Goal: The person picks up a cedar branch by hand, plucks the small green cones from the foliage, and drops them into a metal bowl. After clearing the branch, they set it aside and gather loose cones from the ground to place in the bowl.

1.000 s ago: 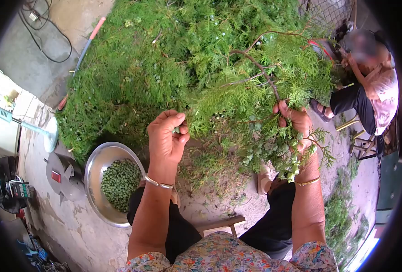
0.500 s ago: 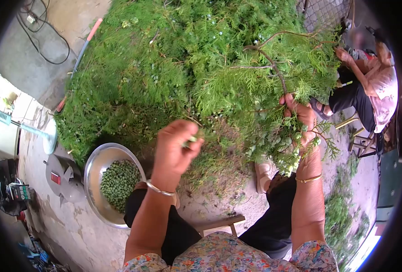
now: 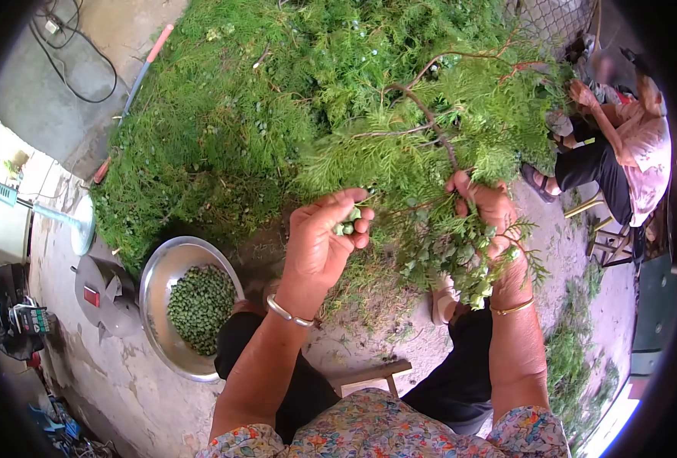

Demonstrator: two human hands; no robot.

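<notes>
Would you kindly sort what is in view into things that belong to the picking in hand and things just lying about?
In use: left hand pinching green cones; right hand gripping the branch; metal bowl of picked cones; foliage heap.

Lying about: long-handled tool; black cable; fan; a seated person nearby.

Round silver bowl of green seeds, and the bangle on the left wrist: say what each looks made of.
Round silver bowl: metal, probably stainless steel or aluminium; smooth grey wall with a bright sheen and a thin rolled rim. Silver bangle on the left wrist: also looks like metal, thin and polished, glinting pale; whether silver or steel cannot be told.
</notes>
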